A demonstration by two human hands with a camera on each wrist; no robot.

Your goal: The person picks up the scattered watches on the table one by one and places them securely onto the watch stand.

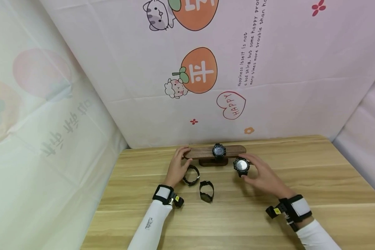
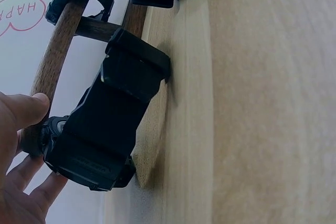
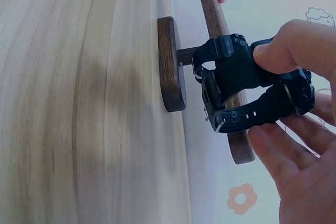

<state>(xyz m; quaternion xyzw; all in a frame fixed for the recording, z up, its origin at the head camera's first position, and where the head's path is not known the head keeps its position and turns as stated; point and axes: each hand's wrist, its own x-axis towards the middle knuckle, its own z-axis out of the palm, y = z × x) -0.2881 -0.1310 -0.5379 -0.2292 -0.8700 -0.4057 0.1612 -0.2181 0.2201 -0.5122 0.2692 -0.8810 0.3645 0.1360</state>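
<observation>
A dark wooden T-shaped watch stand [image 1: 201, 152] stands near the back of the table. A black watch [image 1: 219, 150] is strapped round its bar, right of the middle. My left hand [image 1: 175, 169] grips the bar's left end, its thumb [image 2: 32, 109] on the near side. Beside the bar's right end, my right hand [image 1: 264, 176] pinches another black watch [image 1: 242, 165] between thumb and fingers, with the bright dial facing up toward the head camera. In the right wrist view, the held watch [image 3: 300, 90] partly overlaps the one on the bar.
Two more black watches lie on the wooden table [image 1: 231, 222]: one watch [image 1: 191, 175] by my left hand and another watch [image 1: 207, 192] nearer the front. A printed white cloth [image 1: 287, 104] hangs behind the table, with more cloth at both sides.
</observation>
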